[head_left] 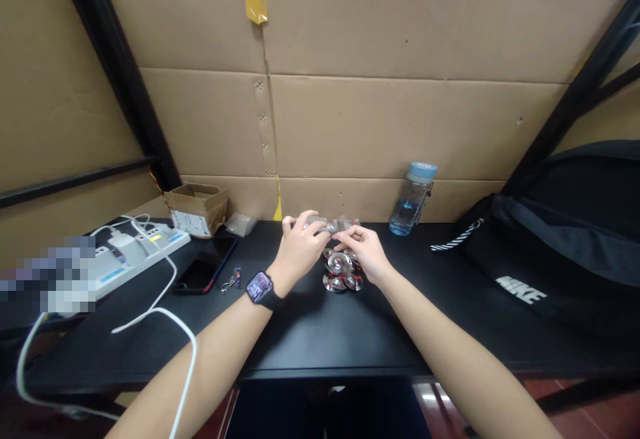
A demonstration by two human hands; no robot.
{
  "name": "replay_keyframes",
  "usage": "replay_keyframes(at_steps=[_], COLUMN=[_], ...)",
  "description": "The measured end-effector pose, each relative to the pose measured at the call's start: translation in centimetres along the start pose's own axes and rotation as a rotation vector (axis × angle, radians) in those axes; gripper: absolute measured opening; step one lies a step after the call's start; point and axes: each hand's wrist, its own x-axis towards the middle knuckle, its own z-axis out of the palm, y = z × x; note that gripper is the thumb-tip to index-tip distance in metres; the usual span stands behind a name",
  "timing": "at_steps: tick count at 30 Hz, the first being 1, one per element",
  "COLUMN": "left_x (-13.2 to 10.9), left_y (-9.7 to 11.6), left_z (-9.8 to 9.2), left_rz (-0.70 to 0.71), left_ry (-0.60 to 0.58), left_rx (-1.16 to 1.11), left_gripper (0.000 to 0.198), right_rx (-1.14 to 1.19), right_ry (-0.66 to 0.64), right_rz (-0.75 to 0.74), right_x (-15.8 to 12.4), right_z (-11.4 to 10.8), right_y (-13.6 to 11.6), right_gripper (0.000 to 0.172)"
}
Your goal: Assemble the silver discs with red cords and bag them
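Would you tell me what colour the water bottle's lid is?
The lid is light blue, seen best in the head view.

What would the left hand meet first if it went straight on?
The left hand grips the clear packet; beyond that, probably the cardboard wall behind, though depth is unclear.

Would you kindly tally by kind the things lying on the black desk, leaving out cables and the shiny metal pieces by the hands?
Clear water bottle, blue cap: 1
Open brown cardboard box: 1
White power strip: 1
Black smartphone: 1
Small keyring: 1
Small clear plastic packet: 1
Black fabric sports bag: 1
Total: 7
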Motion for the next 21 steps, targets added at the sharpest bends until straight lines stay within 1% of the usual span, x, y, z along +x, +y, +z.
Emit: replay_keyframes(at_steps=[3,5,6,7,8,9,12,14,15,17,19,21], left_x=[0.1,0.3,0.5,0.5,0.5,0.3,-1.0,-2.5,-3.2,-4.5,-5.4,-5.8], left_y=[0.2,-0.4,-1.2,-2.3,-3.7,-5.4,-11.2,-14.6,-15.9,-17.6,-18.3,-18.4], left_z=[0.0,-0.2,-0.3,-0.6,-1.0,-1.4,-2.5,-2.7,-2.6,-2.0,-1.0,-0.1], left_rz=[-0.020,-0.056,-0.078,-0.107,-0.137,-0.195,-0.468,-0.618,-0.667,-0.723,-0.762,-0.795], left_ry=[0.014,0.032,0.039,0.048,0.056,0.077,0.193,0.207,0.187,0.112,0.020,-0.083], left_rx=[0.015,0.045,0.059,0.072,0.076,0.081,0.124,0.142,0.156,0.165,0.187,0.222], left_gripper=[0.016,0.017,0.017,0.016,0.016,0.015,0.023,0.030,0.031,0.030,0.030,0.033], right_rx=[-0.063,-0.096,-0.112,-0.126,-0.137,-0.144,-0.162,-0.171,-0.174,-0.179,-0.187,-0.185], right_ry=[-0.015,-0.027,-0.029,-0.032,-0.037,-0.047,-0.083,-0.098,-0.102,-0.105,-0.105,-0.104], right_rz=[-0.038,-0.035,-0.026,-0.016,-0.010,-0.005,-0.003,0.005,0.009,0.015,0.017,0.019], right_x=[0.1,0.1,0.1,0.1,0.1,0.1,0.1,0.0,-0.1,-0.1,-0.1,-0.1], right_z=[0.0,-0.1,-0.1,-0.1,-0.1,-0.2,-0.2,-0.1,0.0,0.1,0.1,0.1], right_y=[-0.2,-0.2,-0.2,-0.1,-0.1,0.0,0.1,0.1,0.2,0.2,0.3,0.4], right_gripper=[0.035,0.033,0.032,0.031,0.030,0.030,0.026,0.025,0.025,0.025,0.025,0.024])
